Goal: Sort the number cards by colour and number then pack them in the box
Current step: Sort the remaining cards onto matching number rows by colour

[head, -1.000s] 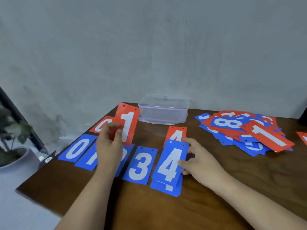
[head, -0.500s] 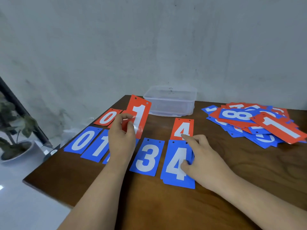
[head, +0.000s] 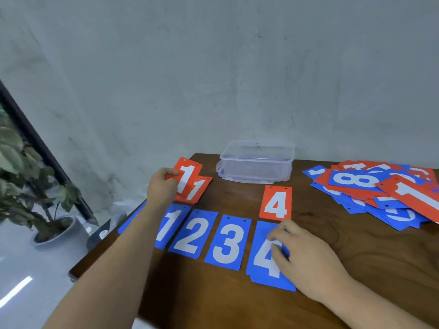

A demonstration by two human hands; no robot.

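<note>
Red 1 card (head: 187, 178) — in left grip (head: 162, 188).

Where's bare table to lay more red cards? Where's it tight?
Free: the table between the red 1 cards and red 4 card, behind blue 2 and blue 3, in front of the clear box. Also between the red 4 card and the mixed card pile. Crowded: the blue row and that pile.

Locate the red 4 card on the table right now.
In the head view the red 4 card lies flat right of centre, directly behind the blue 4 card under the right hand, in front of the clear box.
</note>
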